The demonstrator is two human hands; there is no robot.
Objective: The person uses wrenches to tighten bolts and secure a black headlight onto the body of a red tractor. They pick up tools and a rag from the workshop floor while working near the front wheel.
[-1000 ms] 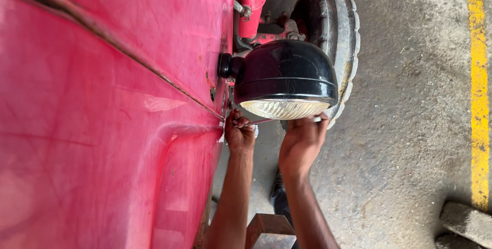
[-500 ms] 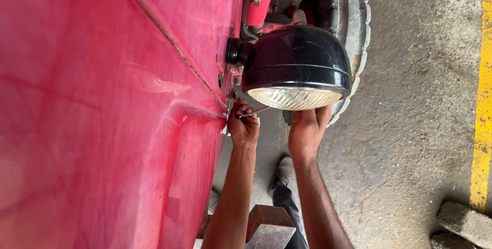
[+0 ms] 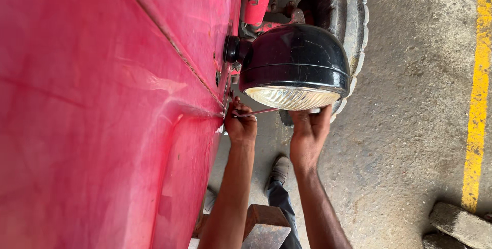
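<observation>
A black round headlight [image 3: 294,62] with a ribbed glass lens [image 3: 292,97] is mounted on the side of a red vehicle body [image 3: 102,110]. Just below the lens a thin metal tool [image 3: 271,111] runs between my two hands. My left hand [image 3: 241,126] is curled on the tool's end, right against the edge of the red panel. My right hand [image 3: 310,133] grips the other end under the lens rim. Whatever the tool's tip engages is hidden by my left fingers.
A ribbed black tyre [image 3: 341,18] stands behind the lamp. My shoe [image 3: 279,169] rests on the grey concrete floor [image 3: 410,126]. A rusty metal block [image 3: 265,226] sits near my legs. A yellow floor line [image 3: 476,95] and a stone block [image 3: 461,223] lie at the right.
My view has drifted slightly, so the lamp sits more to the right. Both hands stay under the lens, and the thin tool between them now shows plainly.
</observation>
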